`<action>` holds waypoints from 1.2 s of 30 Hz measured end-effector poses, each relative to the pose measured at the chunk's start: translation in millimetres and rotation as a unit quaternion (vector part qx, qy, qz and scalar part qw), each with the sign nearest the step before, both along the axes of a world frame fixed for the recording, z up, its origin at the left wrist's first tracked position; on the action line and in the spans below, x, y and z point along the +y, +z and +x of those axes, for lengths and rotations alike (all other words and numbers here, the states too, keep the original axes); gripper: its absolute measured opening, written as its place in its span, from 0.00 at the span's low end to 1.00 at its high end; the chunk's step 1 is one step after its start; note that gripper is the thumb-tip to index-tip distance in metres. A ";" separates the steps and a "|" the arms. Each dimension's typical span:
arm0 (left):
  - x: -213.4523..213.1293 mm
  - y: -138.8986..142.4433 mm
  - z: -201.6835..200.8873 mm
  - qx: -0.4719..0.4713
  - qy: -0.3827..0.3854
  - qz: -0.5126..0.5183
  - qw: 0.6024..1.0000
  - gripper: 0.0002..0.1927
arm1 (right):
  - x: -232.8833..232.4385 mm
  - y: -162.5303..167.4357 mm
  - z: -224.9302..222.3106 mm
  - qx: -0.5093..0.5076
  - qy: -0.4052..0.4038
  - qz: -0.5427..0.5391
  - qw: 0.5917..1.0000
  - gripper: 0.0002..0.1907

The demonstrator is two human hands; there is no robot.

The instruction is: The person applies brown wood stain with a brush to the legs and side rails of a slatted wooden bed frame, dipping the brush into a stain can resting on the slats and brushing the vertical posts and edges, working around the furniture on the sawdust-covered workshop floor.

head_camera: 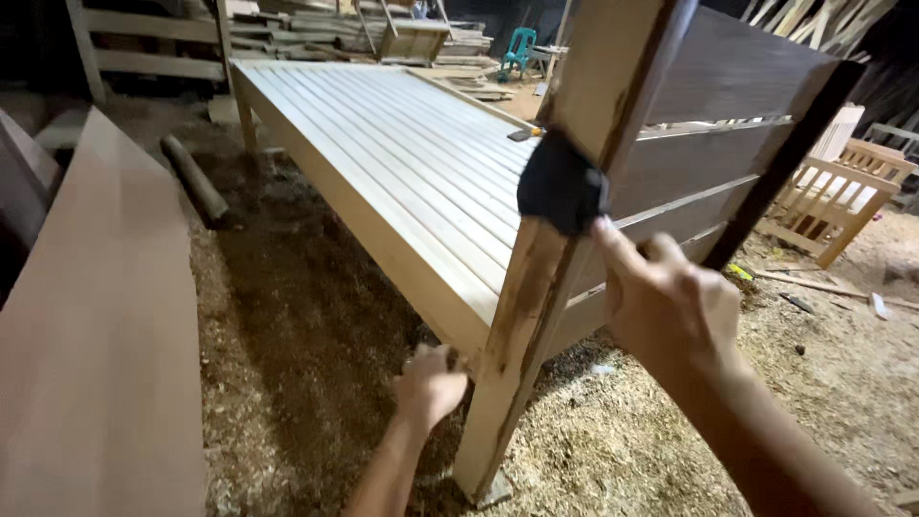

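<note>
Floor: packed earth under a thick layer of sawdust and wood shavings, loose offcuts scattered at the far right. Light: dim overall, bright on the nearest surfaces, falling to near black at the back of the shed.

Near left: a large flat brown board lying at a slant. Beyond it, a short round log on the ground.

Back of the room: stacked planks and lumber, a pale wooden frame leaning at the left, a small teal plastic chair among the stacks.

Far right: an unfinished slatted wooden piece, tilted on the ground.
</note>
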State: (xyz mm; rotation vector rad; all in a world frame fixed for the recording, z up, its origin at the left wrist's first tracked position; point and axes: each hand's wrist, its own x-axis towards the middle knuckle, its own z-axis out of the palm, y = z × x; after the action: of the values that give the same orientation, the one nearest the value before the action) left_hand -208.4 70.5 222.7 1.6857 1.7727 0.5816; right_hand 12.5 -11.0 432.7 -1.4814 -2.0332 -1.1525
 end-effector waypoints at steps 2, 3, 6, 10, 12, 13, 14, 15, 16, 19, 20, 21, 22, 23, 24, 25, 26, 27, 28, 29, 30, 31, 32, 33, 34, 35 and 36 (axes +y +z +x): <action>3.8 14.9 10.3 0.020 0.000 0.030 0.999 0.31 | -6.7 11.9 -5.6 0.033 0.056 0.022 0.998 0.18; 4.0 22.6 15.3 0.027 -0.002 0.032 0.999 0.28 | -11.8 12.3 -6.4 0.095 0.077 -0.041 0.992 0.16; -0.9 42.6 26.3 0.032 -0.014 0.060 0.998 0.24 | -27.1 0.1 -4.1 0.266 0.093 -0.203 0.938 0.15; -8.5 64.0 32.7 0.044 -0.017 0.111 0.993 0.25 | -26.9 -14.8 -7.3 0.500 0.056 -0.276 0.819 0.18; -7.9 74.0 35.7 0.026 0.002 0.098 0.995 0.24 | -11.7 -13.5 -20.4 0.575 0.066 -0.262 0.772 0.19; -10.1 76.4 36.4 -0.003 0.014 0.083 0.996 0.23 | 0.3 -10.6 -31.4 0.591 0.066 -0.248 0.765 0.20; -12.7 77.1 37.5 -0.029 0.025 0.066 0.997 0.22 | 13.9 -6.4 -44.3 0.567 0.109 -0.203 0.791 0.19; -15.6 77.5 41.3 -0.062 0.027 0.032 0.997 0.22 | 27.0 -1.3 -56.3 0.542 0.151 -0.157 0.812 0.18; -18.3 77.0 47.2 -0.097 0.029 -0.001 0.995 0.21 | 37.2 3.7 -64.9 0.556 0.136 -0.163 0.804 0.17; -22.3 72.3 55.0 -0.064 0.022 0.037 0.997 0.19 | 40.3 8.6 -60.3 0.603 0.138 -0.180 0.765 0.16; -20.8 70.9 55.1 -0.030 0.015 0.072 0.997 0.19 | 31.8 5.9 -48.9 0.623 0.170 -0.181 0.741 0.16; -19.3 68.4 52.5 -0.041 0.015 0.079 0.996 0.18 | 19.6 0.9 -34.3 0.643 0.199 -0.183 0.717 0.15; -17.0 65.8 48.0 -0.052 0.015 0.087 0.995 0.18 | 6.4 -6.2 -20.4 0.675 0.197 -0.195 0.684 0.15; -13.7 64.3 43.0 -0.061 0.014 0.097 0.993 0.19 | -6.1 -15.0 -10.2 0.706 0.197 -0.206 0.648 0.15; -11.1 62.7 39.4 -0.042 0.020 0.126 0.991 0.20 | -16.7 -24.3 -4.1 0.730 0.222 -0.202 0.614 0.15; -9.9 60.8 36.4 -0.022 0.025 0.154 0.987 0.20 | -24.0 -32.0 -1.3 0.753 0.246 -0.198 0.577 0.15; -8.7 60.1 34.9 -0.002 0.031 0.182 0.983 0.21 | -27.5 -37.0 -1.0 0.774 0.270 -0.194 0.539 0.15; -7.7 60.5 34.4 0.009 0.038 0.185 0.982 0.21 | -27.3 -39.1 -2.8 0.771 0.272 -0.193 0.542 0.15; -7.2 61.5 33.9 0.021 0.046 0.187 0.981 0.21 | -23.5 -38.5 -6.4 0.770 0.274 -0.191 0.544 0.15; -6.6 63.6 34.0 0.033 0.053 0.190 0.980 0.21 | -16.5 -35.8 -11.8 0.768 0.277 -0.189 0.546 0.15; -5.6 66.8 34.0 0.029 0.059 0.185 0.980 0.21 | -7.1 -31.8 -18.6 0.766 0.267 -0.176 0.558 0.15; -4.6 70.5 34.1 0.024 0.065 0.180 0.981 0.21 | 3.2 -28.3 -26.2 0.763 0.257 -0.163 0.570 0.15; -3.8 74.2 34.7 0.019 0.070 0.175 0.982 0.21 | 12.9 -26.8 -34.0 0.760 0.246 -0.150 0.583 0.16; -3.5 77.7 34.3 0.009 0.073 0.195 0.978 0.22 | 20.5 -28.7 -41.2 0.741 0.271 -0.144 0.597 0.15; -4.2 79.9 32.7 0.000 0.075 0.214 0.974 0.22 | 24.9 -34.3 -46.9 0.723 0.294 -0.139 0.609 0.14; -5.0 81.7 31.2 -0.008 0.077 0.235 0.969 0.23 | 25.6 -43.7 -50.5 0.704 0.319 -0.134 0.621 0.13; -5.4 83.7 31.0 0.005 0.079 0.225 0.971 0.22 | 22.3 -56.6 -51.9 0.681 0.305 -0.124 0.654 0.12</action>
State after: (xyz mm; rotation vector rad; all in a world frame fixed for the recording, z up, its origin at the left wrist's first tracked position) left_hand -177.4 65.2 306.4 1.8461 1.8930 1.1169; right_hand -39.4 11.4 376.1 -0.9578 -1.2531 0.5341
